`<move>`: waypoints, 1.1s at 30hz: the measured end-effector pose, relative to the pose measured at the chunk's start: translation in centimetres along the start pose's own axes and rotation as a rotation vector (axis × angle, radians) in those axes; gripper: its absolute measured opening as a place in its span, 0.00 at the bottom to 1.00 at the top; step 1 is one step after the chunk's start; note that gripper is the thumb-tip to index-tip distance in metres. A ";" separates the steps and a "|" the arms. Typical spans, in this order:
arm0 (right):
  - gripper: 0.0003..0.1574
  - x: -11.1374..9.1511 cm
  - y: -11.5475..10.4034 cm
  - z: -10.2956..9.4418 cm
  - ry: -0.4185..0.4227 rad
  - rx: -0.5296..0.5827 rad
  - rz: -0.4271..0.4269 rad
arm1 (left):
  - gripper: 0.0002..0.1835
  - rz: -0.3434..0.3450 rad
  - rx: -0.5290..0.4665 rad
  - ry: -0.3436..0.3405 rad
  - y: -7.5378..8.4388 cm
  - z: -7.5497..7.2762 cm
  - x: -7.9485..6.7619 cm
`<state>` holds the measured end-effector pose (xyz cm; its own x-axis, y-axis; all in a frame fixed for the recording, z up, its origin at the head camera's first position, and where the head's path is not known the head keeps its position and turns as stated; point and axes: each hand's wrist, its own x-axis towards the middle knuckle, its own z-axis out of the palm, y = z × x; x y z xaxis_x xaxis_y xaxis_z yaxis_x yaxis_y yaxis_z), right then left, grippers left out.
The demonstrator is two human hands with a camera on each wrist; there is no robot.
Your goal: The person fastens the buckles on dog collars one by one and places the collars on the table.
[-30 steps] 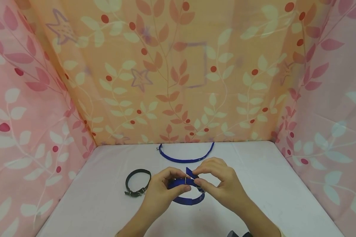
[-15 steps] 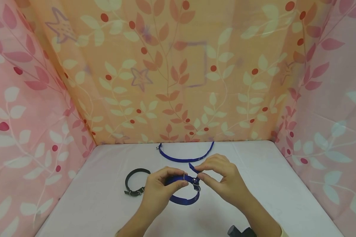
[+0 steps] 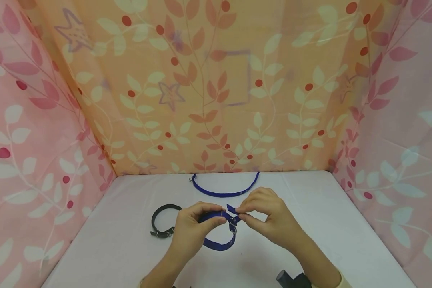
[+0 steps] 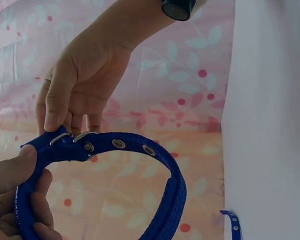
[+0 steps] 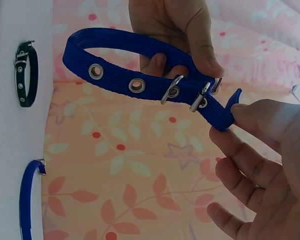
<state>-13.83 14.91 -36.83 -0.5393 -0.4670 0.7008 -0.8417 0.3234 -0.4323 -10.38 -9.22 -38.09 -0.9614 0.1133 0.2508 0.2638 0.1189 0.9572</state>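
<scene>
Between my hands is a blue buckle collar (image 5: 117, 82) with metal-rimmed holes, bent into a loop and held above the table. My left hand (image 3: 192, 224) grips the band beside its metal keeper loop, thumb on one face and fingers curled behind. The pointed strap end is pinched between thumb and forefinger of my right hand (image 3: 273, 216), just past the buckle (image 5: 200, 97). In the right wrist view the strap passes through the buckle and its tip bends back. A D-ring (image 5: 171, 90) hangs on the band close to the buckle.
A black collar (image 3: 162, 234), fastened in a ring, lies on the white table (image 3: 104, 240) left of my left hand. Another blue collar (image 3: 221, 195) lies unfastened along the back edge. Patterned curtains (image 3: 216, 88) enclose the back and sides.
The collar and my left hand have shifted slightly left. My right hand drew the strap end rightward, then brought its tip back left toward the keeper loop. The collars on the table stay put.
</scene>
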 end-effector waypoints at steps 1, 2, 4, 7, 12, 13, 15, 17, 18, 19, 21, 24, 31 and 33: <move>0.18 0.0 0.0 0.0 -0.008 -0.005 0.002 | 0.13 -0.001 0.001 0.002 0.0 0.0 0.0; 0.18 0.0 -0.1 0.0 -0.015 -0.011 0.004 | 0.13 -0.001 0.004 0.003 0.0 0.0 0.0; 0.17 0.0 -0.2 0.0 -0.027 -0.027 -0.002 | 0.13 -0.003 0.009 0.006 0.1 -0.1 0.0; 0.15 0.0 -0.3 0.0 -0.041 -0.048 -0.006 | 0.12 -0.012 0.012 0.007 0.2 -0.1 -0.1; 0.14 0.0 -0.4 0.1 -0.054 -0.065 -0.028 | 0.11 -0.013 0.032 0.006 0.3 0.0 -0.2; 0.14 0.0 -0.4 0.1 -0.059 -0.071 -0.025 | 0.11 -0.010 0.041 0.006 0.3 0.0 -0.2; 0.14 0.0 -0.5 0.2 -0.069 -0.084 -0.017 | 0.11 -0.001 0.061 0.007 0.3 0.0 -0.2; 0.13 -0.1 -0.6 0.2 -0.079 -0.098 -0.004 | 0.11 0.002 0.076 0.008 0.3 0.0 -0.2; 0.13 -0.1 -0.6 0.2 -0.085 -0.104 0.002 | 0.11 0.001 0.085 0.007 0.3 0.0 -0.2; 0.13 0.0 -0.7 0.2 -0.089 -0.108 0.003 | 0.11 -0.001 0.094 0.005 0.3 0.0 -0.2; 0.13 0.0 -0.7 0.2 -0.091 -0.111 -0.005 | 0.11 -0.011 0.108 0.000 0.3 0.0 -0.2; 0.13 0.1 -0.7 0.2 -0.098 -0.115 -0.025 | 0.12 -0.029 0.129 -0.013 0.3 -0.1 -0.1; 0.13 0.0 -0.6 0.3 -0.107 -0.132 -0.066 | 0.12 -0.052 0.152 -0.051 0.3 -0.3 0.0; 0.13 0.0 -0.7 0.4 -0.103 -0.129 -0.062 | 0.13 -0.055 0.166 -0.066 0.3 -0.4 0.1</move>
<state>-13.30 14.39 -36.76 -0.4916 -0.5694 0.6589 -0.8669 0.3912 -0.3088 -10.43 -9.53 -37.75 -0.9689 0.1661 0.1836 0.2256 0.2868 0.9310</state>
